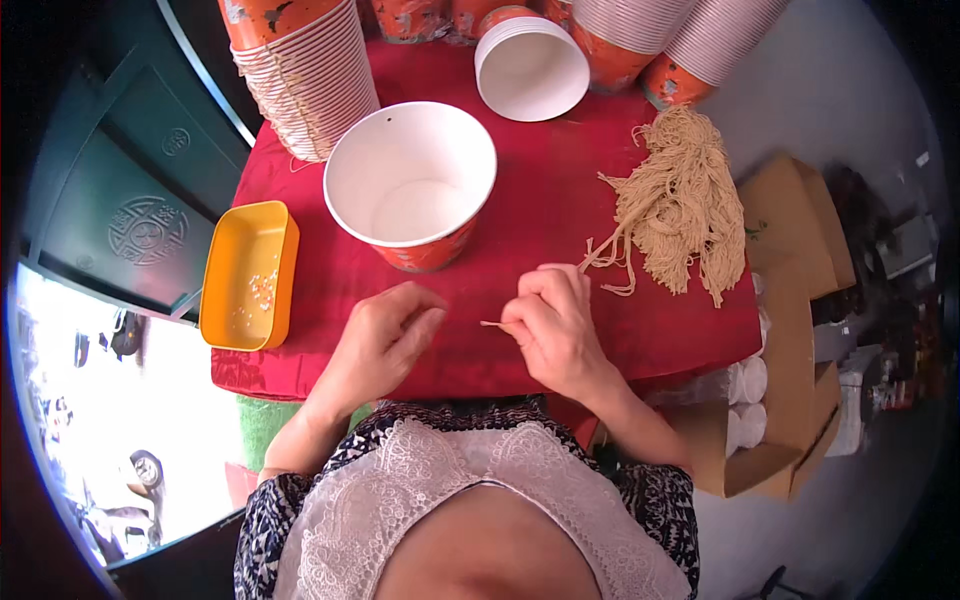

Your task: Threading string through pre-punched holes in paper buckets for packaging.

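My right hand (pixel 556 328) is closed on a thin beige cord (pixel 493 323), whose short end sticks out to the left between thumb and fingers. Beyond its knuckles lie loose strands from a heap of cords (pixel 680 205) at the table's right. My left hand (pixel 383 340) is a short way off, fingers curled and thumb pressed toward them; whatever it may hold is hidden. In front of the hands stands a white-lined orange paper bucket (pixel 425 255), upright, with a small dark hole near its far rim. Neither hand touches it.
A yellow tray (pixel 284 300) with small pale bits stands at the left. Behind it rises a tall stack of nested buckets (pixel 315 85), cords hanging along its side. Another white bucket (pixel 532 75) lies tipped at the back. Open cardboard boxes (pixel 785 350) stand right of the red-covered table (pixel 560 170).
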